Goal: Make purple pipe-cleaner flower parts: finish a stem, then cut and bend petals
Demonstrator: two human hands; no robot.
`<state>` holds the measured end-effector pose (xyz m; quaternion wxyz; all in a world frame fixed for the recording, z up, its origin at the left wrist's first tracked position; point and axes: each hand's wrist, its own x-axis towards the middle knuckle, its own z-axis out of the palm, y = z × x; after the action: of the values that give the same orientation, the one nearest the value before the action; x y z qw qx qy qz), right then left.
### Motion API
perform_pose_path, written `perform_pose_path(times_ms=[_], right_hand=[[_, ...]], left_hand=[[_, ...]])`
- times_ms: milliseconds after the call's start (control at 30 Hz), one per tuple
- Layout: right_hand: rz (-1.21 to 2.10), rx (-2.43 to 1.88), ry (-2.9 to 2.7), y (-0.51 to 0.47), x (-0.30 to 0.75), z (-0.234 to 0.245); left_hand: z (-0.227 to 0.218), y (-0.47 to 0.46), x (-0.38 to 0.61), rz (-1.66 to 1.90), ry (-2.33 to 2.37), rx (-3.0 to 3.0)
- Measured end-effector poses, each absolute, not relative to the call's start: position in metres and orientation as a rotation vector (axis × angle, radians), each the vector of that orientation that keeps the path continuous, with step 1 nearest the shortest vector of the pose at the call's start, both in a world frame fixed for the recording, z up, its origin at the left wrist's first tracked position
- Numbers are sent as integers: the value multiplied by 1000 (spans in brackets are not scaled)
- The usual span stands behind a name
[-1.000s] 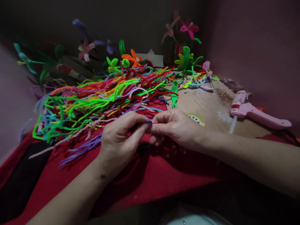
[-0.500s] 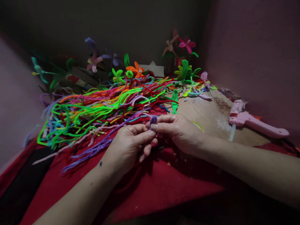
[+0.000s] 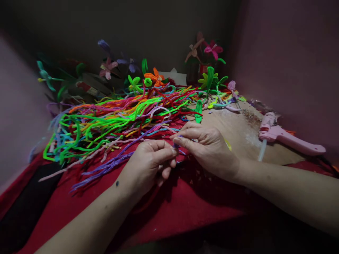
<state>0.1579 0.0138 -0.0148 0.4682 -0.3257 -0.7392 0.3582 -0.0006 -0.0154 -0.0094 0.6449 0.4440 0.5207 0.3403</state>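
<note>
Two hands meet at the near middle, over a red cloth [image 3: 185, 208] that covers the front of the bench. Left hand [image 3: 148, 164] comes in from the near left, its fingers [image 3: 165, 155] pinched narrow on a short purple pipe cleaner [image 3: 176, 145]. Right hand [image 3: 208, 146] reaches in from the right, thumb and forefinger closed on the same purple piece, so the tips of both hands touch around it. That piece sits right between the fingertips, just above the cloth; most of it is hidden, and I cannot tell whether it is bent or twisted.

Just left of the hands, a loose bundle of purple stems [image 3: 103, 169] lies on the cloth, trailing to the near left. Beyond it spreads a big heap of pipe cleaners [image 3: 113, 120], neon green, orange, red, pink and blue, all tangled.

Right of the hands, bare bench [image 3: 238, 123] shows tan, with a green leaf shape [image 3: 198, 111] lying on its far left edge. Pink glue gun [image 3: 286, 135] rests at the right, nozzle pointing near.

Farther back, finished flowers stand: an orange flower [image 3: 155, 77], a green sprig [image 3: 210, 76], a magenta bloom [image 3: 213, 49] against the dark wall.
</note>
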Motion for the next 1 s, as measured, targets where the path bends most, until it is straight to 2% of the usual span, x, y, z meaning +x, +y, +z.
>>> perform_pose_path(times_ms=[167,400,533,633,733,800,1000], right_hand=[[1018,-903,-1650,15,157,-10],[1315,-839,-1425,19,155,-14],[1162,-861,-1381,19,158,-14],[984,-567,-1797,11,158,-16],[511,-121,-2185,3,155,-21],[305,-71,-2269,0,152,-25],[320,-148,-2326,1,151,-35]], left_hand=[[-6,-16,-1,754,1163,1033],[-6,-13,-3,797,1175,1006],[-13,-7,-10,860,1265,999],[-18,-3,-16,892,1288,981],[-14,0,-14,892,1372,1028],[-5,2,-6,813,1482,1157],[31,33,41,499,1606,1686]])
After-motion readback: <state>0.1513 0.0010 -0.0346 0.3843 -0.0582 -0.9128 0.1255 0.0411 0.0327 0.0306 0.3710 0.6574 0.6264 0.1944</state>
